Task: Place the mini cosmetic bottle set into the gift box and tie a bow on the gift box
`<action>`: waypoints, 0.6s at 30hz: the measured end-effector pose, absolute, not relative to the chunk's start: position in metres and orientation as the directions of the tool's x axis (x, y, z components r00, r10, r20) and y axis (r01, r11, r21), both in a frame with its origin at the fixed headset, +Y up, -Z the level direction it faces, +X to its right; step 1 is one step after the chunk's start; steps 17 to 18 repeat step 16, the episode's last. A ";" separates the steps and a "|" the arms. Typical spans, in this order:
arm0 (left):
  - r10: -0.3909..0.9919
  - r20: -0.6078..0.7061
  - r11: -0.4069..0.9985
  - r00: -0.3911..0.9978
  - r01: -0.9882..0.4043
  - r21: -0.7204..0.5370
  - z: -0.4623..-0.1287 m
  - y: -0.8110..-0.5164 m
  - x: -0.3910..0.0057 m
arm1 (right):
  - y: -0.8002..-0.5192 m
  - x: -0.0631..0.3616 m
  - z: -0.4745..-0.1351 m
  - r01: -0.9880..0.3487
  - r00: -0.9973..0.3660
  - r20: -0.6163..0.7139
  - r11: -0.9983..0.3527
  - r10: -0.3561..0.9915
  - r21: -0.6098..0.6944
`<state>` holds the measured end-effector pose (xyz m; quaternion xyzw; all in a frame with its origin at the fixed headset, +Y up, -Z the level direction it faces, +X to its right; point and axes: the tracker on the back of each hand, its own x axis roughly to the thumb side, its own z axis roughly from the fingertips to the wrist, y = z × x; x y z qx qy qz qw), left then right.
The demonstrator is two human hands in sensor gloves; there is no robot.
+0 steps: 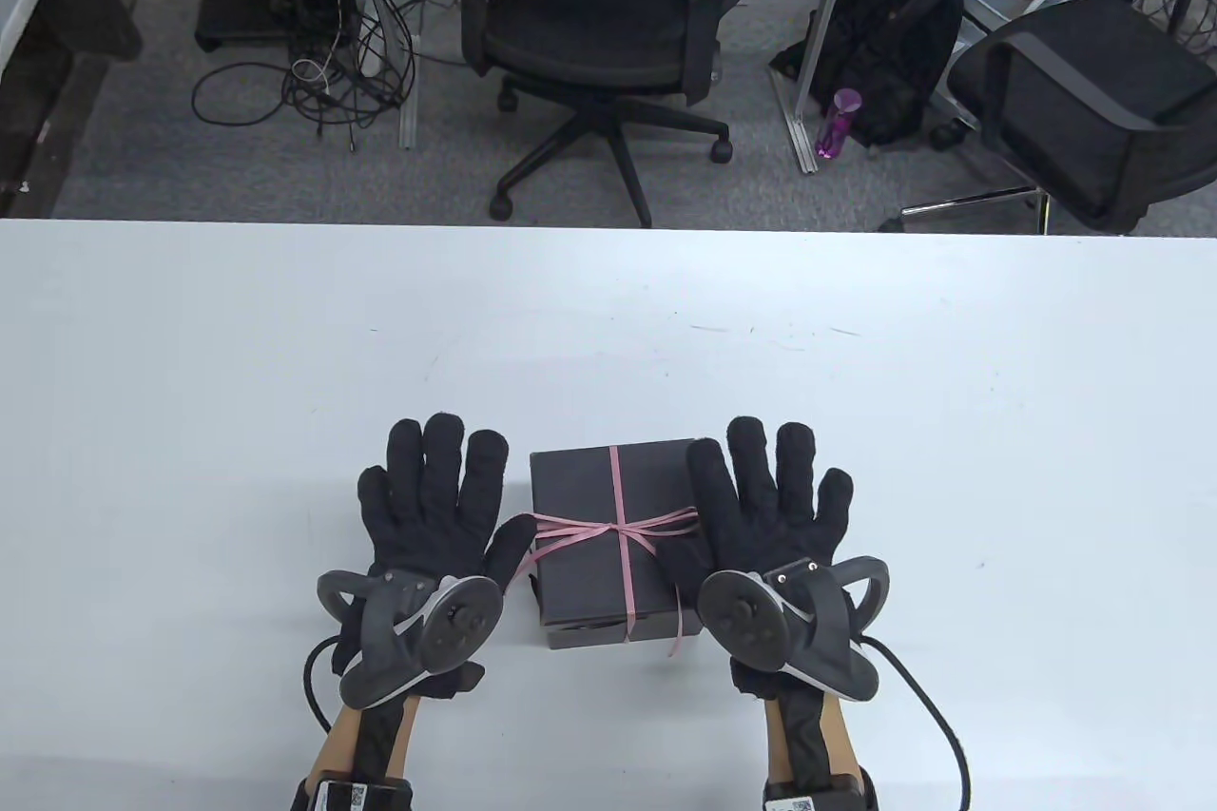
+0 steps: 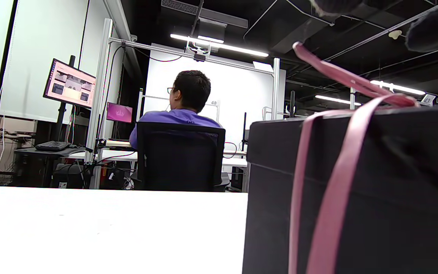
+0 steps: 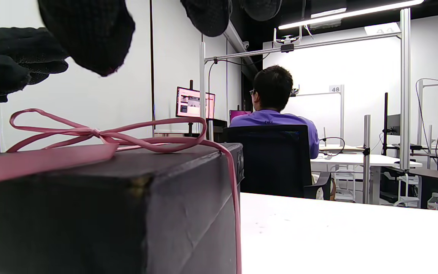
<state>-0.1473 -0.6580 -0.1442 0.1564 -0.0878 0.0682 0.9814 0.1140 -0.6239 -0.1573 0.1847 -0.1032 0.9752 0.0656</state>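
The closed gift box [image 1: 613,540], pink bow [image 1: 623,528] tied, lies between left hand [image 1: 433,507] and right hand [image 1: 770,507], each grip flat, fingers spread, empty.

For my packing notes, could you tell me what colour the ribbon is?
Pink; the ribbon shows best in the table view.

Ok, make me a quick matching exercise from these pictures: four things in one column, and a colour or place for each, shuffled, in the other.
Things:
1. gift box
2. ribbon
3. left hand
4. water bottle

Matches:
A. pink, tied in a bow
B. purple, on the floor
C. black, lid on
D. flat on the table, fingers spread

Pairs: 1-C, 2-A, 3-D, 4-B
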 end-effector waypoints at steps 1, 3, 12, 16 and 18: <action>0.109 0.195 0.941 0.975 -0.165 0.294 -0.144 -0.658 -0.147 | -0.624 0.114 -0.158 -0.169 -0.922 0.374 -0.970 0.094 -0.173; 0.110 0.192 0.942 0.975 -0.164 0.291 -0.145 -0.659 -0.148 | -0.625 0.114 -0.159 -0.172 -0.922 0.374 -0.971 0.099 -0.166; 0.111 0.185 0.948 0.976 -0.160 0.274 -0.145 -0.659 -0.148 | -0.628 0.116 -0.162 -0.196 -0.919 0.371 -0.972 0.135 -0.133; 0.110 0.183 0.948 0.977 -0.159 0.276 -0.146 -0.659 -0.148 | -0.628 0.116 -0.162 -0.199 -0.918 0.371 -0.971 0.138 -0.130; 0.110 0.183 0.948 0.977 -0.159 0.276 -0.146 -0.659 -0.148 | -0.628 0.116 -0.162 -0.199 -0.918 0.371 -0.971 0.138 -0.130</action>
